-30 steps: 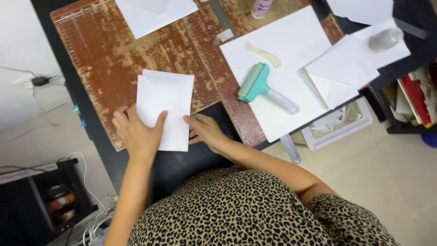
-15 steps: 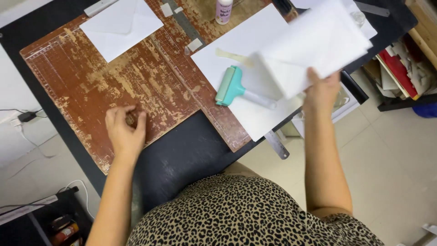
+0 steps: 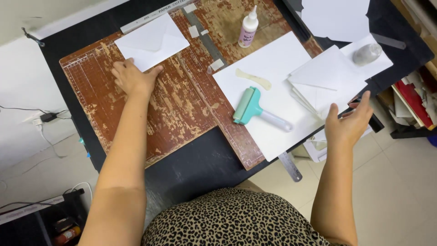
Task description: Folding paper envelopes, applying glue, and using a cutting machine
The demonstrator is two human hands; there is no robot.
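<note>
While left grip [image 3: 133, 78] spread touches envelope [image 3: 151, 42] | right grip [image 3: 349, 124] spread, empty

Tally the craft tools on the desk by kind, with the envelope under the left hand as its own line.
Glue bottle: 1
Teal roller: 1
Bone folder: 1
Metal ruler: 1
Envelope touched by left hand: 1
Total: 5
The stack of envelopes near the open right hand is left out; its layers cannot be counted.
</note>
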